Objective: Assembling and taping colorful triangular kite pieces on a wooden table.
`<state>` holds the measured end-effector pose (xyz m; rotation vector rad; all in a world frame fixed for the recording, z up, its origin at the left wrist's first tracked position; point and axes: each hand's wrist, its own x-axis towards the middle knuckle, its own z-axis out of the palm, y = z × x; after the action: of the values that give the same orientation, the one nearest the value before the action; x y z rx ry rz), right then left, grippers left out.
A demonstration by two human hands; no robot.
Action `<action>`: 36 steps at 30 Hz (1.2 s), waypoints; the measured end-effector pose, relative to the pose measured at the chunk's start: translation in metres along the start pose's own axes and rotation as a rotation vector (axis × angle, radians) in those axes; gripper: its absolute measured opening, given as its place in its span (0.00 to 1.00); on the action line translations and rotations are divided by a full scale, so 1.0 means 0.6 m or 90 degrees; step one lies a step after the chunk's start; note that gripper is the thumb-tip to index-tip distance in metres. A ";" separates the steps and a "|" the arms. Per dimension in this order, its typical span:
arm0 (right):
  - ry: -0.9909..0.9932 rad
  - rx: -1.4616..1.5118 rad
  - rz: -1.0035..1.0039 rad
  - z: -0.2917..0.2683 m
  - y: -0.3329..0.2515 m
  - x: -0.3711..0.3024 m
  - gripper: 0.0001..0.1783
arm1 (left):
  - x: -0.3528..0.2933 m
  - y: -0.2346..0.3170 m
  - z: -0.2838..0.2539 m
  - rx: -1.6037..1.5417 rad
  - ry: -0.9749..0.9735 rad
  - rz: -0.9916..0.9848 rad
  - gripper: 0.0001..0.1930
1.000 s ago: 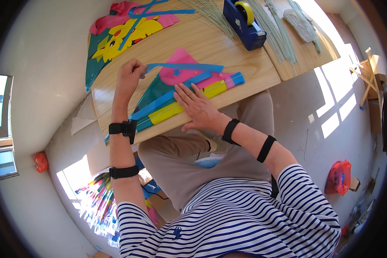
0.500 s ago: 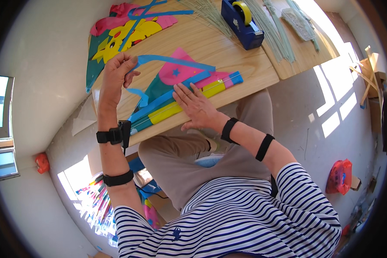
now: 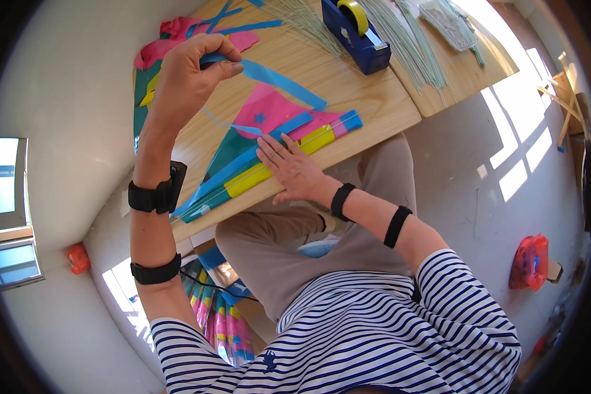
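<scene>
My left hand (image 3: 200, 72) is raised above the table's far left part, its thumb and fingers closed on a blue ribbon (image 3: 279, 80). One length of the ribbon runs right toward the table, and a thinner loop hangs below the hand. My right hand (image 3: 294, 169) lies flat, fingers stretched, on a folded sheet with a thin rod along it (image 3: 246, 182), kite-like, in yellow, green, blue and pink. Its pink part with a blue star (image 3: 262, 108) spreads out behind the fold. A blue strip lies along the fold and passes under my right fingertips.
A navy tape dispenser (image 3: 358, 39) with a yellow roll stands at the back of the wooden table (image 3: 374, 108). Thin pale rods (image 3: 410, 49) and a clear plastic tray (image 3: 448, 26) lie beside it. More pink sheeting (image 3: 152, 52) lies far left. Folded colourful bundles (image 3: 226, 331) are down by my left side.
My left hand has risen and moved slightly right, drawing the blue ribbon up with it. My right hand stays flat on the folded sheet.
</scene>
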<state>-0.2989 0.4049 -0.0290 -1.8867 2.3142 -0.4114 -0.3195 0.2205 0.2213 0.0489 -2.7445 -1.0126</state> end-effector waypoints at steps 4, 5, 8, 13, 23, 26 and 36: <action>0.035 -0.014 -0.005 0.011 0.004 -0.001 0.72 | 0.053 0.032 0.010 0.334 0.021 0.127 0.04; 0.037 -0.015 -0.005 0.012 0.003 -0.001 0.72 | 0.064 0.041 0.013 0.357 0.003 0.113 0.05; 0.042 -0.002 -0.004 0.010 0.002 -0.001 0.71 | 0.097 0.049 0.019 0.363 -0.015 0.124 0.06; 0.035 -0.005 -0.006 0.000 -0.003 -0.002 0.70 | 0.132 0.074 0.029 0.207 0.005 0.068 0.04; 0.055 -0.021 -0.009 0.009 0.001 -0.003 0.71 | 0.127 0.165 0.062 0.056 -0.004 0.044 0.07; 0.057 -0.008 -0.013 0.004 -0.002 -0.004 0.68 | 0.117 0.169 0.054 -0.177 -0.037 0.087 0.14; 0.036 -0.015 -0.002 -0.006 0.001 -0.003 0.69 | 0.099 -0.036 0.148 -0.138 -0.068 -0.018 0.12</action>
<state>-0.3001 0.4071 -0.0259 -1.9140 2.3611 -0.4452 -0.3972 0.2546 0.1529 -0.0009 -2.7150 -1.3517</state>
